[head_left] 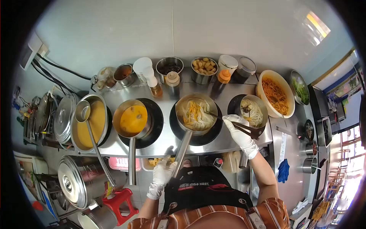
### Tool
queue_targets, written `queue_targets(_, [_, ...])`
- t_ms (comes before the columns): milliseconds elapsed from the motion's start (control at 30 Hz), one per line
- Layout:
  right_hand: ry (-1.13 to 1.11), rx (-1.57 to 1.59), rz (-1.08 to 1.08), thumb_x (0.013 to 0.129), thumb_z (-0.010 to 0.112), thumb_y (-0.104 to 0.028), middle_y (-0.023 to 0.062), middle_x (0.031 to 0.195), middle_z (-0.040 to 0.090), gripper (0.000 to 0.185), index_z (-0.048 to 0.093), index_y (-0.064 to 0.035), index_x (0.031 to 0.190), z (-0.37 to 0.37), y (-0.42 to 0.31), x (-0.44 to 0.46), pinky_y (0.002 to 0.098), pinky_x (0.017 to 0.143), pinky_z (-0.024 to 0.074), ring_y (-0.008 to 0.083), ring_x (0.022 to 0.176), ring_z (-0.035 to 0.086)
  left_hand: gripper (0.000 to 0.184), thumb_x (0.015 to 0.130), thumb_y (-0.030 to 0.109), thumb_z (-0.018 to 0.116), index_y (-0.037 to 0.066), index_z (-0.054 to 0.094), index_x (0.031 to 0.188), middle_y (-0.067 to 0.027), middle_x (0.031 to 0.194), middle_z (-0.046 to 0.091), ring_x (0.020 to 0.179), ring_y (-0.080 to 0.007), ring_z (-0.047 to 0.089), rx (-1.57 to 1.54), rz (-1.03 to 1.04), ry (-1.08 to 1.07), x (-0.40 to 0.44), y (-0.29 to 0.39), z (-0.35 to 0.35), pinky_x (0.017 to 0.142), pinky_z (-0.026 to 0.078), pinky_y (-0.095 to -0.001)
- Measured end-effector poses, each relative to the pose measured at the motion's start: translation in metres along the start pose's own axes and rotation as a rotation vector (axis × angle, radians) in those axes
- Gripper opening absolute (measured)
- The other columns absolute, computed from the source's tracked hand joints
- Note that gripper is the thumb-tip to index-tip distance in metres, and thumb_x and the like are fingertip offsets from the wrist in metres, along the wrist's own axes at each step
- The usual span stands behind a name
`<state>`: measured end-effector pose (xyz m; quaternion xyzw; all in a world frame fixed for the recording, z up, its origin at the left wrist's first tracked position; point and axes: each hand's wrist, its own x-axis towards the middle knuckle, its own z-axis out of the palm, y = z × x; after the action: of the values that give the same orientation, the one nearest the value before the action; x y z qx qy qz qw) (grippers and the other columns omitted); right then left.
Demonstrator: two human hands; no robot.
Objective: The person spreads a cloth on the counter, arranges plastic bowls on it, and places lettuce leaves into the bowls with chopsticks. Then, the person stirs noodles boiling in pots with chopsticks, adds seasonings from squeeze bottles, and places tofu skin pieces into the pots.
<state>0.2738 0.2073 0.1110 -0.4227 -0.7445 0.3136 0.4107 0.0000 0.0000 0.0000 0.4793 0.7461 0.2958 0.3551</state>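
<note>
My right hand (240,135), in a white glove, is closed around dark tongs (246,128). Their tips reach into the noodles (198,114) with yellow strips in the middle saucepan (192,98). My gloved left hand (163,173) is beside that pan's long handle (183,152), fingers loosely apart; whether it touches the handle is unclear. To the right, a smaller pot (263,108) holds white noodles with dark bits, partly behind my right hand. On the left, a saucepan (132,139) of orange-yellow soup rests on a black burner.
A ladle (93,137) lies across a large pot (78,141) of yellowish broth at far left. Along the wall stand sauce bottles (223,76) and a tin of fried chunks (204,78). A bowl of orange shreds (289,110) is at right; a red stool (120,208) is below left.
</note>
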Motion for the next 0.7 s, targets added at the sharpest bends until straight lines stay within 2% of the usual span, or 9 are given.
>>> queue_targets(67, [0.055,-0.080,0.021,0.085,0.065,-0.006,0.0137,0.089,0.069,0.011,0.069,0.0004,0.092,-0.004,-0.014,-0.001,0.0297,0.077,0.0514,0.0230,0.084,0.066,0.053,0.081,0.031,0.072,-0.003,0.058,0.119,-0.0202,0.102,0.066,0.092,-0.0282,0.067,-0.091,-0.068,0.015,0.001,-0.004,0.001,0.081,0.051,-0.0341])
queue_targets(200, [0.010,0.008,0.025,0.084,0.067,-0.007,0.0139,0.089,0.069,0.011,0.069,0.0015,0.091,-0.020,-0.028,-0.004,0.0295,0.077,0.0514,0.0229,0.084,0.066,0.054,0.080,0.032,0.072,-0.002,0.058,0.119,-0.0214,0.102,0.066,0.090,-0.0281,0.067,-0.086,-0.076,-0.024,-0.007,0.019,0.005,0.079,0.051,-0.0339])
queue_targets(300, [-0.083,0.031,0.049,0.085,0.065,-0.005,0.0138,0.091,0.069,0.011,0.068,0.0024,0.092,0.006,-0.013,-0.003,0.0292,0.078,0.0506,0.0236,0.084,0.066,0.054,0.081,0.031,0.072,-0.001,0.058,0.121,-0.0207,0.097,0.067,0.083,-0.0256,0.067,-0.001,-0.006,-0.050,-0.007,0.023,-0.001,0.075,0.051,-0.0330])
queue_targets(367, [-0.047,0.069,0.081,0.085,0.065,-0.007,0.0136,0.092,0.069,0.012,0.068,0.0020,0.093,0.008,-0.005,-0.001,0.0285,0.078,0.0503,0.0228,0.085,0.066,0.053,0.081,0.030,0.071,-0.001,0.057,0.122,-0.0188,0.089,0.068,0.076,-0.0233,0.067,-0.072,-0.186,-0.235,-0.004,0.032,-0.009,0.070,0.052,-0.0317])
queue_targets(500, [0.130,0.166,0.031,0.090,0.061,-0.008,0.0078,0.091,0.068,0.012,0.068,0.0011,0.094,-0.027,-0.021,-0.004,0.0286,0.076,0.0514,0.0159,0.083,0.064,0.052,0.083,0.027,0.069,0.000,0.056,0.125,-0.0170,0.081,0.068,0.066,-0.0183,0.065,-0.130,-0.130,-0.261,0.000,0.010,-0.002,0.065,0.051,-0.0301])
queue_targets(567, [0.268,0.346,0.314,0.092,0.059,-0.010,0.0077,0.092,0.068,0.015,0.068,0.0026,0.093,-0.050,-0.031,-0.010,0.0273,0.075,0.0528,0.0147,0.084,0.064,0.050,0.083,0.025,0.069,0.001,0.056,0.125,-0.0128,0.077,0.067,0.064,-0.0132,0.062,-0.113,-0.135,-0.265,0.000,0.021,-0.010,0.063,0.050,-0.0277])
queue_targets(633, [0.387,0.438,0.317,0.094,0.056,-0.013,0.0117,0.094,0.066,0.020,0.065,0.0046,0.097,-0.068,-0.010,-0.020,0.0290,0.077,0.0554,0.0177,0.086,0.065,0.048,0.083,0.023,0.070,0.001,0.058,0.124,-0.0079,0.075,0.066,0.063,-0.0087,0.059,-0.201,-0.229,-0.309,0.002,0.019,-0.012,0.061,0.049,-0.0250])
queue_targets(667, [0.484,0.562,0.364,0.095,0.056,-0.014,0.0124,0.095,0.066,0.020,0.063,0.0039,0.099,-0.070,0.001,-0.028,0.0307,0.077,0.0559,0.0194,0.086,0.065,0.040,0.086,0.013,0.066,0.001,0.059,0.124,0.0024,0.066,0.056,0.051,-0.0029,0.046,-0.280,-0.135,-0.262,0.002,0.018,-0.009,0.046,0.040,-0.0193])
queue_targets(700, [0.580,0.687,0.407,0.095,0.055,-0.015,0.0130,0.096,0.066,0.020,0.062,0.0033,0.101,-0.070,0.017,-0.037,0.0324,0.077,0.0565,0.0210,0.086,0.066,0.040,0.086,0.013,0.066,0.001,0.059,0.124,0.0024,0.066,0.056,0.051,-0.0029,0.046,-0.277,-0.135,-0.268,0.002,0.017,-0.009,0.046,0.040,-0.0193])
